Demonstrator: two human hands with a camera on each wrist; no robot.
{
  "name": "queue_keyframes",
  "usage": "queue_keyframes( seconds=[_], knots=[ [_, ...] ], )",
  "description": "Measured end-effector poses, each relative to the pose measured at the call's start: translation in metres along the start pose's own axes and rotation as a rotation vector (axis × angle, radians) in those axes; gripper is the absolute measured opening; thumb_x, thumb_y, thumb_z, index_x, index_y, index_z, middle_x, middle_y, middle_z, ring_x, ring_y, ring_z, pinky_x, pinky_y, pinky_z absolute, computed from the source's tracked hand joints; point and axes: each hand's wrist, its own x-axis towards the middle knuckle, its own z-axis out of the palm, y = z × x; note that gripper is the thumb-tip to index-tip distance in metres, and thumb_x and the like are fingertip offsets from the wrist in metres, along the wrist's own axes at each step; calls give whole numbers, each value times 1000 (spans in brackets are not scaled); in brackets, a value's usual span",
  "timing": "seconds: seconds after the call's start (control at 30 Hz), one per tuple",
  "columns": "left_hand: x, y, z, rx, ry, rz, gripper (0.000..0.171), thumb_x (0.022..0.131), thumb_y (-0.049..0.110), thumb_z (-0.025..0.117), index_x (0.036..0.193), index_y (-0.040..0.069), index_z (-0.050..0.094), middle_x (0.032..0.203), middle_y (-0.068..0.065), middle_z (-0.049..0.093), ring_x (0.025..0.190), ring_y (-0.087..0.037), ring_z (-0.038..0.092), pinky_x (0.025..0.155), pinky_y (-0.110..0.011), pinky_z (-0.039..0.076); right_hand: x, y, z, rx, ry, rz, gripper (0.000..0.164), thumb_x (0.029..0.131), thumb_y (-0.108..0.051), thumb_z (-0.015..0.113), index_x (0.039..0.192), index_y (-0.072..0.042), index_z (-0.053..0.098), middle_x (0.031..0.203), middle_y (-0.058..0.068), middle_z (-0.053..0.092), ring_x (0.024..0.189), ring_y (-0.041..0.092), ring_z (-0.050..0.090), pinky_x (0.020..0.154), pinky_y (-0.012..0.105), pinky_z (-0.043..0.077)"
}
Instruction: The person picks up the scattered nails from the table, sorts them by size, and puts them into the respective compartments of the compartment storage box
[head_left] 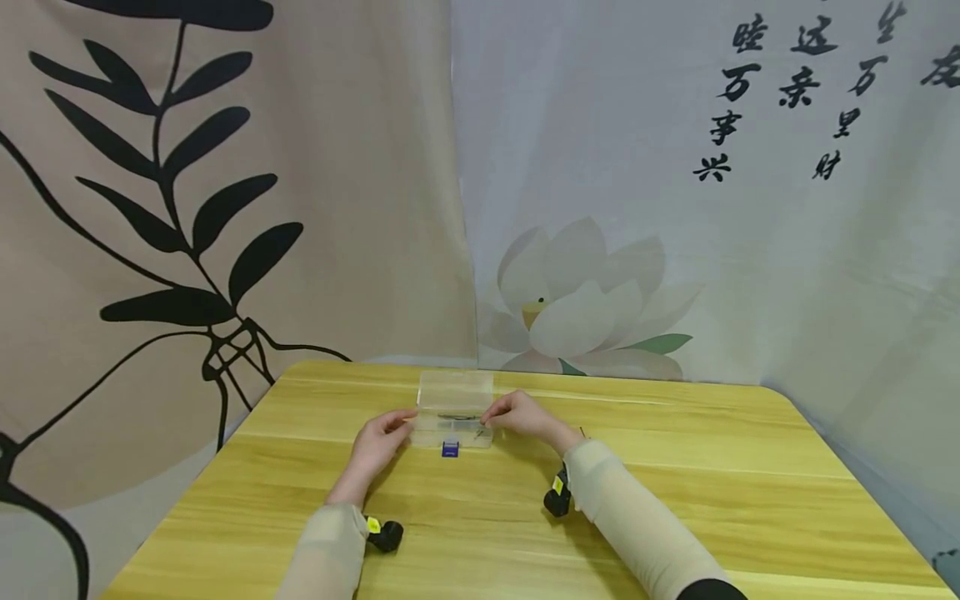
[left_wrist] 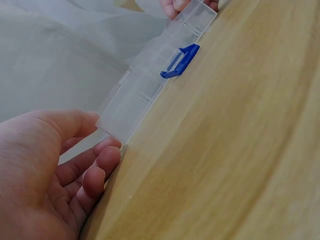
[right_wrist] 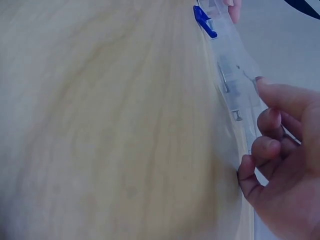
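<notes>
A clear plastic compartment box (head_left: 431,437) with a blue latch (head_left: 450,449) lies on the table, its transparent lid (head_left: 456,390) raised at the back. My left hand (head_left: 377,446) holds the box's left end; thumb and fingertips meet its corner in the left wrist view. At the right end, my right hand (head_left: 527,415) has thumb and forefinger together over the box. A thin dark strip (right_wrist: 246,73) reaches from the right thumb tip into the box; its kind is too small to tell. Other small thin pieces (right_wrist: 223,79) lie in the compartments.
The yellow wood-grain table (head_left: 480,525) spreads around the box. Behind its far edge hangs a printed cloth (head_left: 375,208) with leaves, a flower and writing. Black wrist cameras (head_left: 387,536) sit under both forearms, close to the tabletop.
</notes>
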Motion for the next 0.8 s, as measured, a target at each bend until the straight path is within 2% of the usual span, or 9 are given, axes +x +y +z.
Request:
queue_keyframes(
  seconds=[0.3, 0.5, 0.63, 0.8],
  knots=[
    [-1, 2, 1, -2, 8, 1, 29, 95, 18, 63, 122, 8, 68, 93, -9, 68, 75, -18, 61, 68, -31, 49, -2, -1, 0, 38, -12, -6, 14, 91, -5, 65, 99, 3, 74, 99, 12, 72, 69, 9, 49, 59, 23, 39],
    [-1, 4, 2, -10, 2, -9, 28, 95, 17, 63, 122, 8, 68, 93, -8, 68, 76, -19, 61, 70, -32, 48, -4, -1, -2, 48, -15, 10, 14, 91, -7, 66, 99, 1, 75, 100, 9, 72, 71, 11, 52, 61, 25, 41],
    [-1, 3, 1, -14, -6, -15, 29, 95, 17, 63, 122, 8, 68, 92, -8, 67, 76, -19, 61, 68, -31, 48, -7, 0, -8, 35, -18, 2, 17, 93, -9, 63, 102, 1, 74, 104, 8, 71, 85, 12, 59, 71, 28, 47],
    [1, -2, -1, -31, -11, -28, 29, 96, 19, 63, 123, 9, 67, 93, -7, 66, 77, -19, 61, 67, -31, 49, -14, -4, -25, 33, 29, 33, 22, 95, -14, 61, 109, -1, 72, 114, 7, 68, 103, 18, 61, 88, 40, 48]
  ],
)
